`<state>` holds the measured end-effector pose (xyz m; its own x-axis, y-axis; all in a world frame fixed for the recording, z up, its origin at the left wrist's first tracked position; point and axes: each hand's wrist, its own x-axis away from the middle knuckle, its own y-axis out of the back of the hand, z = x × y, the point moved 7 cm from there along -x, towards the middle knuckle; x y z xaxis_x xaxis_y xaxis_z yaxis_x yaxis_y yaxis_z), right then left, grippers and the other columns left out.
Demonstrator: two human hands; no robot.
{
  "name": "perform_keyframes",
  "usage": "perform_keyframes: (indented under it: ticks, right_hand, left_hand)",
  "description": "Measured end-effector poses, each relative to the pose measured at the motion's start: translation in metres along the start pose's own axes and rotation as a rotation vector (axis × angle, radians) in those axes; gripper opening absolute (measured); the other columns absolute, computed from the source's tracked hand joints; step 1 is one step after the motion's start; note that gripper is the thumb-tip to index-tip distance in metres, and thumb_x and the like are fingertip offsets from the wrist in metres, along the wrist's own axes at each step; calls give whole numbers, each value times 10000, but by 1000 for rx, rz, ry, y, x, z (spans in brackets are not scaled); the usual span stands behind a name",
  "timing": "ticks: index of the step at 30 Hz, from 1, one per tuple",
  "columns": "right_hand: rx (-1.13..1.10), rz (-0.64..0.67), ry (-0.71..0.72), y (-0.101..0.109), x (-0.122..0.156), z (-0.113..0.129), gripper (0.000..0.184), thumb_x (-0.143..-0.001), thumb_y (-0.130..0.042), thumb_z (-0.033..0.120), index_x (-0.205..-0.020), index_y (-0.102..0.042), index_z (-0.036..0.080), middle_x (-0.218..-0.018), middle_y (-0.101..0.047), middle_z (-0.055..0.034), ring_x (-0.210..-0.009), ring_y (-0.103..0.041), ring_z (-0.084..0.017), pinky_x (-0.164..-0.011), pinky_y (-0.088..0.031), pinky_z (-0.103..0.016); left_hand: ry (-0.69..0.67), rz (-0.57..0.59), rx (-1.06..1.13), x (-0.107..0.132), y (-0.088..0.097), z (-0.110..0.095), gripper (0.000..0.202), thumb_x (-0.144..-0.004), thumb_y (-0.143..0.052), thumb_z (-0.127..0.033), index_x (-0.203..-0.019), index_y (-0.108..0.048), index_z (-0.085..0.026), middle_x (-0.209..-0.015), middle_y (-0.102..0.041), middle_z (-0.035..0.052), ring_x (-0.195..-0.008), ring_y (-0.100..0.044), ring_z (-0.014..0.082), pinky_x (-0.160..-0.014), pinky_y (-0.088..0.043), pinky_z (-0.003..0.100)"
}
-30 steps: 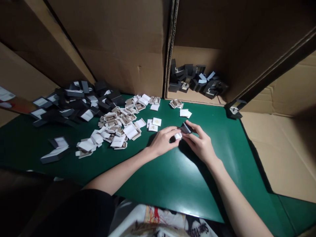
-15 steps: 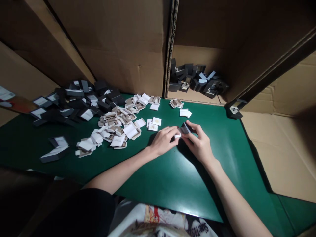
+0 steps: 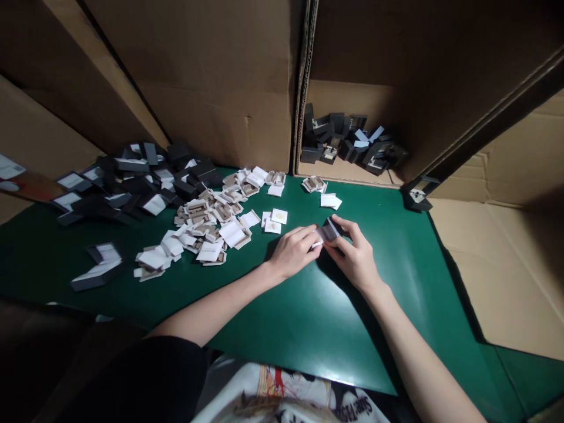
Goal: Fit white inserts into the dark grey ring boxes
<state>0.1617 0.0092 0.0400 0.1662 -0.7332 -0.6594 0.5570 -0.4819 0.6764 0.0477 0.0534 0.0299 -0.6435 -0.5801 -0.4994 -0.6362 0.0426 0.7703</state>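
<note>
My two hands meet over the middle of the green mat (image 3: 308, 317). My right hand (image 3: 355, 255) grips a small dark box (image 3: 331, 228) between thumb and fingers. My left hand (image 3: 294, 249) pinches a small white insert (image 3: 318, 239) against the box's open side. Both hands have curled fingers. Much of the box is hidden by my fingers.
A heap of white inserts (image 3: 211, 226) lies left of my hands, with a pile of dark boxes (image 3: 132, 182) further left. A cardboard carton (image 3: 352, 170) at the back holds more dark boxes (image 3: 350, 144). One dark box (image 3: 418, 197) sits at the mat's right corner. Cardboard walls stand behind.
The white insert has gone from just below the box to sitting against its open side, and both hands have drifted slightly away from me.
</note>
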Motion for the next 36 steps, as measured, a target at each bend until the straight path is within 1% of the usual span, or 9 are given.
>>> perform_keyframes:
  ticks: [5,10,17,22,25,28,30,33,36]
  right_hand:
    - [18,-13,-11,1,0,-1,36,-845,-579,165,-820,-587,190,-1255,-514,-131,-1023,-594,-208,-794,-549,-343]
    - [-22,-24,-3,1,1,-1,80,-832,-592,147,-767,-562,183,-1268,-505,-136,-1043,-585,-211,-821,-545,-355]
    - [-68,31,-18,-4,1,-4,66,-833,-586,171,-769,-594,189,-1375,-445,-118,-1150,-533,-247,-825,-546,-373]
    - [-49,89,-21,-4,0,-5,47,-837,-580,191,-817,-622,188,-1430,-405,-117,-1154,-516,-259,-855,-522,-409]
    - [9,69,-45,-2,1,-14,77,-842,-577,199,-875,-646,193,-1410,-423,-117,-1170,-481,-273,-863,-504,-438]
    - [42,31,-92,0,3,-24,169,-856,-550,192,-984,-659,207,-1295,-486,-129,-1146,-470,-267,-824,-506,-414]
    - [56,0,-120,3,4,-27,228,-872,-511,174,-1043,-656,215,-1120,-534,-120,-1018,-509,-231,-773,-504,-375]
    - [75,-12,-155,4,4,-23,315,-894,-451,150,-1151,-622,212,-885,-517,-74,-811,-493,-184,-700,-472,-327]
    - [140,96,-175,-5,3,-18,344,-905,-417,140,-1174,-619,205,-820,-512,-66,-763,-459,-188,-661,-424,-310]
  left_hand:
    - [40,20,-5,-1,2,2,192,-851,-560,-178,-1036,-558,-126,-995,-674,101,-914,-650,224,-789,-552,350]
    - [-5,15,29,1,3,3,64,-876,-559,-193,-882,-594,-140,-1155,-638,125,-1013,-631,236,-863,-534,369]
    - [-32,27,3,4,-1,7,191,-864,-598,-288,-746,-604,-138,-1197,-617,147,-1037,-619,243,-856,-538,372]
    - [-42,30,-47,5,1,4,228,-895,-548,-304,-762,-642,-145,-1263,-568,133,-1079,-581,243,-844,-542,375]
    - [-57,24,-75,5,3,1,179,-903,-526,-272,-886,-677,-178,-1290,-521,107,-1098,-547,234,-846,-539,365]
    - [-79,57,-123,4,1,-3,228,-900,-509,-221,-1075,-653,-245,-1210,-521,91,-1059,-536,221,-815,-541,351]
    - [-86,85,-159,4,-2,-4,283,-896,-493,-192,-1138,-622,-262,-1153,-522,88,-1016,-541,214,-793,-541,344]
    - [-77,98,-183,3,-3,-4,301,-891,-472,-158,-1166,-585,-208,-1140,-536,86,-988,-542,209,-827,-526,353]
    - [-83,85,-186,3,-1,-5,273,-885,-452,-120,-1128,-575,-144,-1117,-570,84,-977,-545,204,-847,-511,347]
